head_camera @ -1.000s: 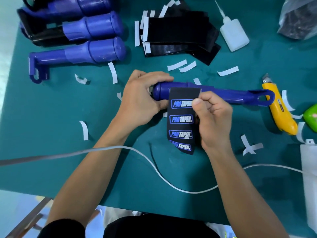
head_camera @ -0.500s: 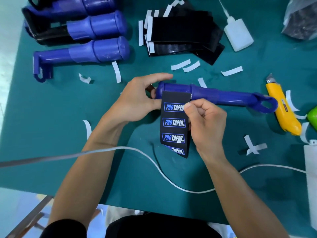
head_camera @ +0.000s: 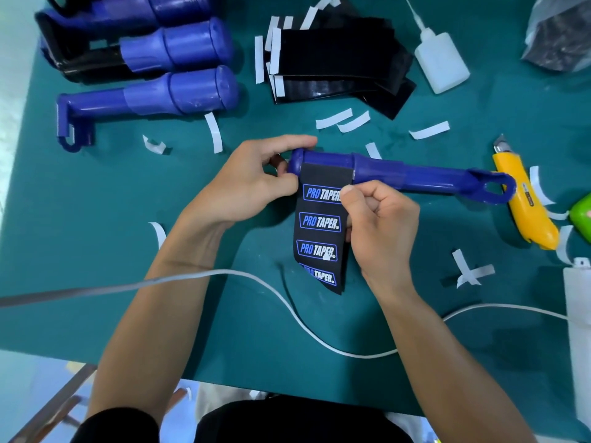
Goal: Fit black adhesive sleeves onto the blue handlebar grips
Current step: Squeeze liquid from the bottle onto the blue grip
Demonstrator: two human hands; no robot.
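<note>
Black sleeve shifted toward nine o'clock, top edge now on thick end of blue grip, left hand gripping that end, right hand pinching sleeve's three-o'clock edge.

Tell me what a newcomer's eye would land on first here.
At centre, the black sleeve with PRO TAPER logos hangs from the blue handlebar grip; the left hand holds the grip's end, the right hand pinches the sleeve's edge. A yellow utility knife lies at right; more blue grips lie at upper left.
</note>
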